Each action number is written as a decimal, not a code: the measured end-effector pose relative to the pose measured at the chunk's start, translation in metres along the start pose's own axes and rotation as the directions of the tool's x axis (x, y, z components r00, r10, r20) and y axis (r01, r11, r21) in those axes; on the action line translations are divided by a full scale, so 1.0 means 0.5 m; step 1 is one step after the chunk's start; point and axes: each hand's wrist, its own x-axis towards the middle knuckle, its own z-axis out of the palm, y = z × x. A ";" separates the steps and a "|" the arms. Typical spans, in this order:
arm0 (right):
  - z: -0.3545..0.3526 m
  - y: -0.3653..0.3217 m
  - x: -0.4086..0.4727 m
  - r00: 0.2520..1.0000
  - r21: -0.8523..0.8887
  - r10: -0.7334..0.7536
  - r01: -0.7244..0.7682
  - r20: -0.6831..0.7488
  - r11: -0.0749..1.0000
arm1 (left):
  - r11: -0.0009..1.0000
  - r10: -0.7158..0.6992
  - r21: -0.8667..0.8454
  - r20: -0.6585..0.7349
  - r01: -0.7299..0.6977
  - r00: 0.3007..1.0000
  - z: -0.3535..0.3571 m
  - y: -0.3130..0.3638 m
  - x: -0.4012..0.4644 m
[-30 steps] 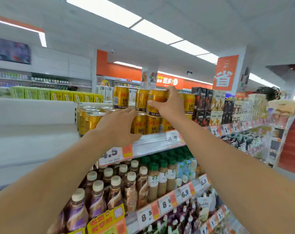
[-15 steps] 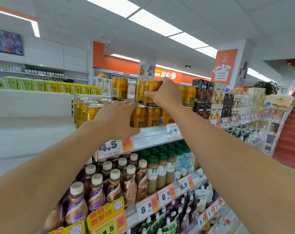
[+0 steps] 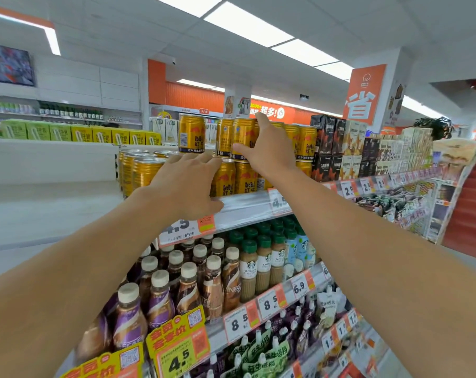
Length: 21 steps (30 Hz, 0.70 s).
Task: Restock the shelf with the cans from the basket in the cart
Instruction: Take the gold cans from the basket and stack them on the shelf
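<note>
Gold Red Bull cans stand in two tiers on the top shelf [image 3: 245,210]. The upper-tier can [image 3: 241,135] stands on the lower-tier cans [image 3: 227,178]. My right hand [image 3: 268,151] is spread against the front of that upper can, thumb low and index finger raised past its top, no longer wrapped around it. Flat and with fingers apart, my left hand [image 3: 186,185] hovers in front of the lower cans just above the shelf edge and holds nothing. The cart and basket are out of view.
A lone gold can [image 3: 192,134] stands upper left, and more gold cans [image 3: 142,173] sit at the shelf's left end. Dark and cream drink cartons [image 3: 340,148] fill the right. Bottled coffee drinks [image 3: 212,279] line the shelf below, behind price tags [image 3: 279,201].
My right hand has loosened from its grip on the upper can and spread its fingers. My left hand has flattened and drawn slightly back from the lower cans.
</note>
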 end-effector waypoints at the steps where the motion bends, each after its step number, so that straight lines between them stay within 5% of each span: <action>1: -0.005 -0.001 -0.005 1.000 0.007 0.000 0.000 0.007 1.000 | 0.999 0.011 0.048 -0.021 -0.010 1.000 0.004 0.004 -0.003; 4: -0.042 -0.012 -0.036 0.996 0.079 -0.008 0.015 -0.083 0.997 | 0.996 0.057 0.073 -0.215 -0.042 0.975 0.001 0.030 -0.022; 7: -0.073 0.015 -0.173 0.959 0.277 0.016 0.065 -0.283 0.959 | 0.961 0.011 -0.241 -0.459 -0.136 0.888 0.029 0.099 -0.096; 9: -0.039 0.089 -0.361 0.962 0.385 0.142 -0.043 -0.233 0.922 | 0.847 -0.031 -0.503 -0.371 -0.173 0.928 0.128 0.183 -0.197; 11: 0.025 0.206 -0.636 0.928 0.332 0.366 -0.368 0.073 0.869 | 0.707 0.019 -0.707 -0.002 -0.015 1.000 0.282 0.303 -0.349; 12: 0.059 0.258 -0.772 0.829 0.218 0.491 -0.548 0.267 0.808 | 0.650 0.051 -0.748 0.215 0.131 0.975 0.356 0.351 -0.420; 14: 0.098 0.355 -1.075 0.438 -0.211 0.749 -0.776 0.497 0.594 | 0.566 0.160 -0.723 0.567 0.396 0.808 0.496 0.471 -0.580; 17: 0.113 0.425 -1.394 0.058 -0.484 0.841 -0.795 0.537 0.365 | 0.524 0.277 -0.596 0.795 0.609 0.540 0.612 0.576 -0.759; 21: 0.131 0.444 -1.569 -0.067 -0.523 0.857 -0.815 0.512 0.249 | 0.614 0.448 -0.499 0.858 0.612 0.249 0.672 0.648 -0.908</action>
